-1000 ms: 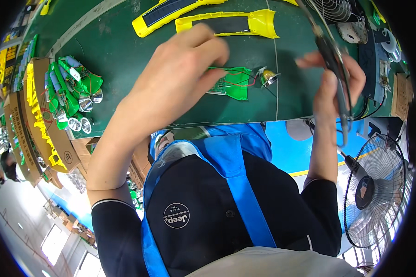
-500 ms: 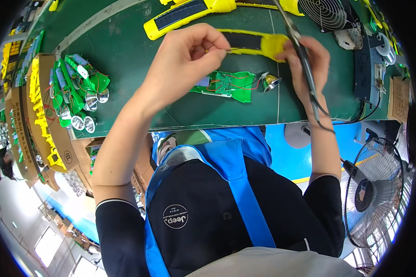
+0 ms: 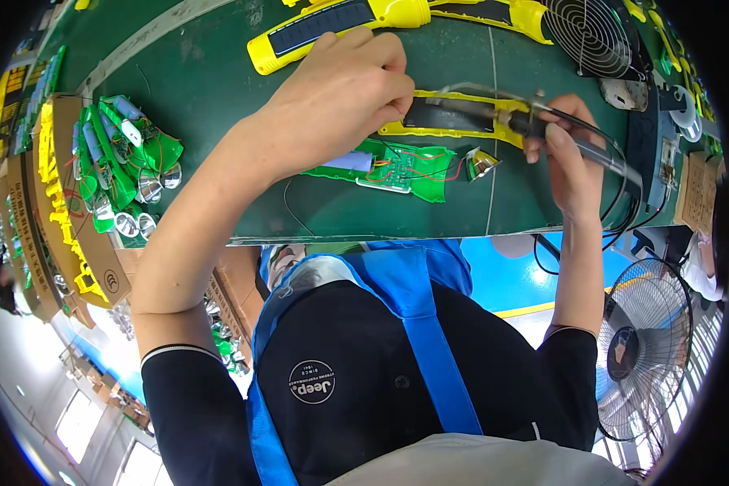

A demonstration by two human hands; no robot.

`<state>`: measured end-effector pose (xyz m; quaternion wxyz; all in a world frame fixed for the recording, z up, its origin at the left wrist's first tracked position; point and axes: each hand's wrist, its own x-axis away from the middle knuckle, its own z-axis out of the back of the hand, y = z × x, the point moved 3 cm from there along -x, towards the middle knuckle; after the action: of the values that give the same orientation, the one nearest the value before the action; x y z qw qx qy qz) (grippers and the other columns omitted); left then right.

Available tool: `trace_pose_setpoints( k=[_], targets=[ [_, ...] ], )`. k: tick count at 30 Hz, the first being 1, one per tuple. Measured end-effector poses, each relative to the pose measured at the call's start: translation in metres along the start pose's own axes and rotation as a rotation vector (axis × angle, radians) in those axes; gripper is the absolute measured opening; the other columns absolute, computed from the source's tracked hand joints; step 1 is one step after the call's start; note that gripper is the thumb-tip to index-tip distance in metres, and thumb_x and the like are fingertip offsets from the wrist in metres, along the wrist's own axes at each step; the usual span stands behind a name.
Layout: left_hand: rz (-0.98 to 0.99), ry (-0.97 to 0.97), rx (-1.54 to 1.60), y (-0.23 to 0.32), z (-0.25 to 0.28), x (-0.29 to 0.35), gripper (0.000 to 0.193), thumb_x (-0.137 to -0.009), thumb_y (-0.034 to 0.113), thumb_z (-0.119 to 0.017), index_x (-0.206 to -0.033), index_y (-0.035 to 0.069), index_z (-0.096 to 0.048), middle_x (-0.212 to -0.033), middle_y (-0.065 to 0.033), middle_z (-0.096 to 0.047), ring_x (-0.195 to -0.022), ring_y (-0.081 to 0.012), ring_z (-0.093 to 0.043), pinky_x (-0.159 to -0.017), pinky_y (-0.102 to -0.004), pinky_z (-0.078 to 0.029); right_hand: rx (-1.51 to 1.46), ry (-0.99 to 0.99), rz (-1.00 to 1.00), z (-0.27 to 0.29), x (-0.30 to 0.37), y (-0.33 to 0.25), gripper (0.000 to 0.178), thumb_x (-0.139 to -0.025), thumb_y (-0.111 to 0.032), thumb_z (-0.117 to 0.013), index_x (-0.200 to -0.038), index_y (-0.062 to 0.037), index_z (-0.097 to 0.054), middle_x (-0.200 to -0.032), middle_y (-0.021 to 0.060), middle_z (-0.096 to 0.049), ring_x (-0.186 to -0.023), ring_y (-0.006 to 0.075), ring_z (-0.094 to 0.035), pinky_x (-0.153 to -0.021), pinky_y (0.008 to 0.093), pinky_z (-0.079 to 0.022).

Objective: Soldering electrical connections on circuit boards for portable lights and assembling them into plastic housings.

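My left hand (image 3: pixel 340 97) is closed in a pinch at the left end of a yellow flashlight shell half with a dark panel (image 3: pixel 454 116); what is between the fingertips is hidden. In my right hand (image 3: pixel 573 166) is a soldering iron (image 3: pixel 595 152), its front part blurred and pointing left over the shell. Just nearer to me lies a green flashlight body (image 3: pixel 431 172) with a circuit board (image 3: pixel 397 170), a pale blue battery cell (image 3: pixel 350 160) and thin wires. A shiny reflector (image 3: pixel 481 164) sits at its right end.
A yellow flashlight (image 3: pixel 324 32) and another shell half (image 3: pixel 494 11) lie farther back. Several green assemblies with reflectors (image 3: pixel 138 154) are piled at left beside a carton (image 3: pixel 97 243). At right stand a guarded fan (image 3: pixel 589 36) and a solder spool (image 3: pixel 686 125).
The soldering iron has swung from upright to pointing left over the shell. My left hand has moved slightly, still pinched. The view has shifted a little.
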<state>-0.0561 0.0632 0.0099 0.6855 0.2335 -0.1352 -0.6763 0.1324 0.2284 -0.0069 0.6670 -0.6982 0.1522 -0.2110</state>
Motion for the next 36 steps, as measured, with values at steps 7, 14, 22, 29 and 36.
trace_pose_setpoints(
  k=[7,14,22,29,36],
  targets=[
    [0.0,-0.018,-0.029,-0.002,-0.004,-0.001,0.005,-0.077,0.013,-0.061,-0.074,0.01,-0.062,-0.082,-0.0015,-0.054,-0.084,-0.0197,-0.051,-0.073,-0.0332,-0.034,0.045,0.004,-0.15,-0.01,-0.015,0.004,0.023,-0.081,-0.021,-0.058,-0.087,0.0001,-0.051,-0.068,0.0065,-0.052,-0.055,0.0102,-0.048,-0.048,0.0206,-0.037],
    [0.008,0.001,0.038,-0.003,-0.008,0.002,0.006,-0.077,0.013,-0.061,-0.072,0.011,-0.061,-0.083,-0.0011,-0.054,-0.084,-0.0189,-0.051,-0.075,-0.0348,-0.033,0.055,0.009,-0.156,-0.005,-0.015,0.004,0.026,-0.079,-0.022,-0.06,-0.086,0.001,-0.051,-0.064,0.0055,-0.051,-0.054,0.0094,-0.049,-0.047,0.0204,-0.04],
    [0.016,0.032,-0.011,-0.001,-0.011,0.004,0.006,-0.074,0.009,-0.062,-0.075,0.009,-0.056,-0.086,-0.001,-0.051,-0.082,-0.0197,-0.05,-0.076,-0.0336,-0.033,0.107,-0.073,-0.155,-0.01,-0.015,0.002,0.026,-0.079,-0.022,-0.06,-0.086,0.0016,-0.051,-0.064,0.0064,-0.053,-0.052,0.0094,-0.051,-0.047,0.0196,-0.04],
    [0.019,0.035,-0.011,0.001,-0.011,0.004,0.006,-0.074,0.008,-0.062,-0.075,0.009,-0.055,-0.086,-0.0012,-0.052,-0.081,-0.0199,-0.05,-0.075,-0.034,-0.032,0.117,-0.06,-0.158,-0.014,-0.014,0.001,0.021,-0.08,-0.016,-0.059,-0.087,0.002,-0.052,-0.064,0.0069,-0.054,-0.053,0.0091,-0.05,-0.048,0.0201,-0.042],
    [0.015,0.024,-0.024,0.001,-0.01,0.003,0.007,-0.073,0.008,-0.062,-0.075,0.009,-0.056,-0.086,-0.0008,-0.052,-0.079,-0.0202,-0.049,-0.073,-0.0335,-0.032,0.088,-0.067,-0.118,-0.011,-0.008,-0.001,0.015,-0.082,-0.01,-0.06,-0.087,0.0023,-0.053,-0.07,0.0067,-0.057,-0.056,0.0078,-0.053,-0.051,0.0196,-0.044]
  ],
)
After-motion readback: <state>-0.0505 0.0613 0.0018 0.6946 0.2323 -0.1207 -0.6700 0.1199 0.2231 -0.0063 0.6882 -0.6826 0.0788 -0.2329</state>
